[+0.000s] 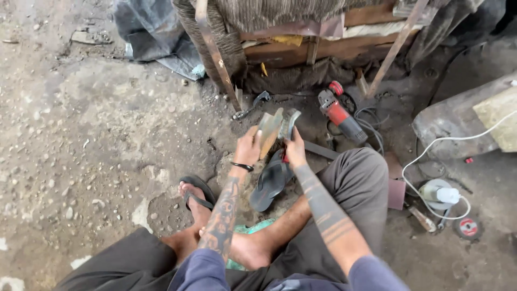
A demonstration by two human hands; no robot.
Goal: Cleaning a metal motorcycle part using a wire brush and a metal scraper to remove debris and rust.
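Note:
My left hand [247,146] grips a flat, rusty-brown metal blade [269,128] held upright in front of me. My right hand [295,150] holds a second, darker flat metal piece [290,123] right beside it, the two pieces nearly touching at their tops. Both hands are low over the dirt floor, just above a loose black sandal [269,183]. My legs are crossed beneath them, the left foot [195,200] in another black sandal.
A red and grey angle grinder [338,114] with its cable lies on the ground behind the hands. A white cord [431,143] runs to a small round tool [439,193] at right, near a red disc [467,227]. A wooden bench frame [301,48] stands behind.

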